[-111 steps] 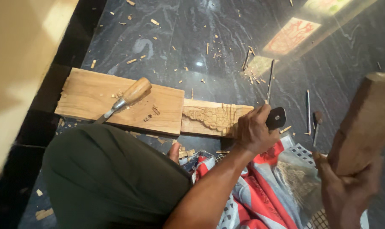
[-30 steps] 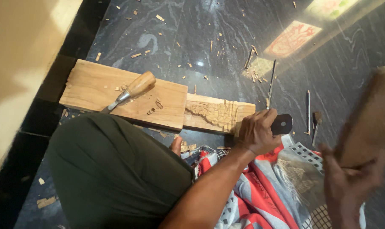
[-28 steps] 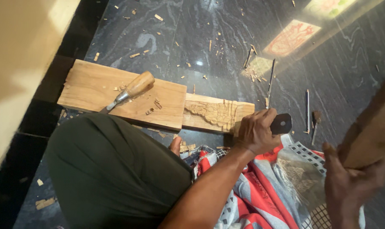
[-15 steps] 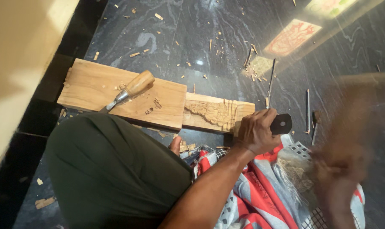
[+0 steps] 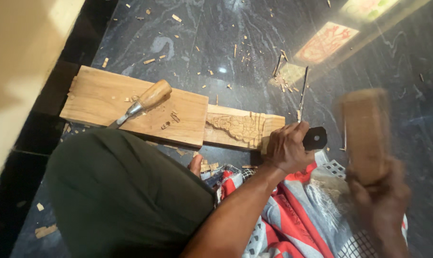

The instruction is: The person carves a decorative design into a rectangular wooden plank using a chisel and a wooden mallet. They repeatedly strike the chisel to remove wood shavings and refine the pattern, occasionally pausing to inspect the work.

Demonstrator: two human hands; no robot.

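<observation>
Left hand (image 5: 287, 148) fingers wrapped tight around a black-capped chisel (image 5: 315, 138), its tip set at the right end of the carved strip (image 5: 242, 128). Right hand (image 5: 381, 203) closed on the lower end of a wooden mallet (image 5: 364, 131), blurred, raised to the right of the strip. The strip looks stiff and hard but fine-cut, likely brittle along the relief; best held by its plain edges. One plank (image 5: 130, 107) touches the strip's left end, bearing one wooden-handled chisel (image 5: 141, 102). Chips scattered on the dark floor (image 5: 188, 33)
</observation>
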